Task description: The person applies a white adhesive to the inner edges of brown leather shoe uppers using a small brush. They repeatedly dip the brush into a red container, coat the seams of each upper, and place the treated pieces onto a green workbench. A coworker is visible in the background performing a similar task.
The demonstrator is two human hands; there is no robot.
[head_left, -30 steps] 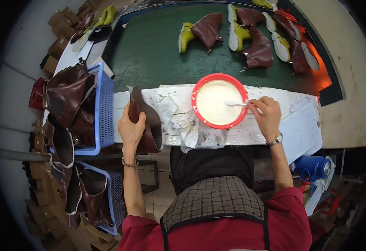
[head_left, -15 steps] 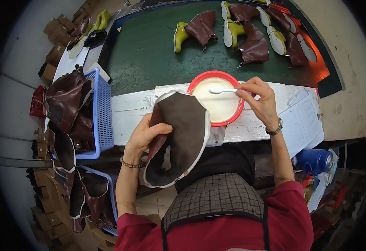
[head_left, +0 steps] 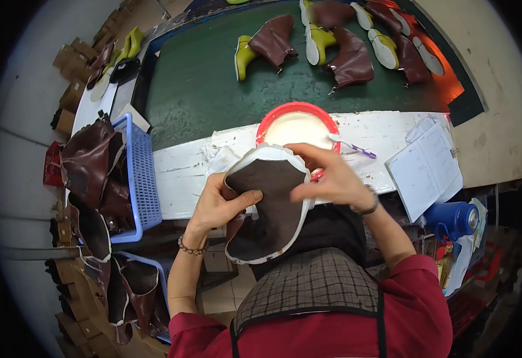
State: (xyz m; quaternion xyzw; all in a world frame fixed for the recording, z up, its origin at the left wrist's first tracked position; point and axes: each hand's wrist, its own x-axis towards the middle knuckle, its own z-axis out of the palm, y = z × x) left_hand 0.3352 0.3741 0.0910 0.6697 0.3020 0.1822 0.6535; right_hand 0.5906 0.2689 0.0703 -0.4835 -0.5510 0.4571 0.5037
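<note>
Both my hands hold a brown leather boot upper (head_left: 276,194), dark inside with a whitish band along its edge. My left hand (head_left: 222,203) is closed on its left side, thumb pressed on the inner face. My right hand (head_left: 329,179) pinches the pale edge at the upper right; some of its fingertips are hidden. Just behind the upper stands a red bowl (head_left: 293,108) of creamy white liquid (head_left: 299,128). Against the bowl's right rim rests a toothbrush (head_left: 359,150) with a white head and purple handle, touched by neither hand.
At left, a blue plastic basket (head_left: 143,185) holds brown boot uppers (head_left: 88,158); another basket with more sits below it. Brown and lime-green boots (head_left: 261,48) lie on the green belt (head_left: 189,77). Right of me are papers (head_left: 428,167) and a blue flask (head_left: 451,219).
My right hand has let go of the toothbrush, leaving it at the bowl's right rim, and now grips the upper's edge. The upper has shifted slightly right and turned.
</note>
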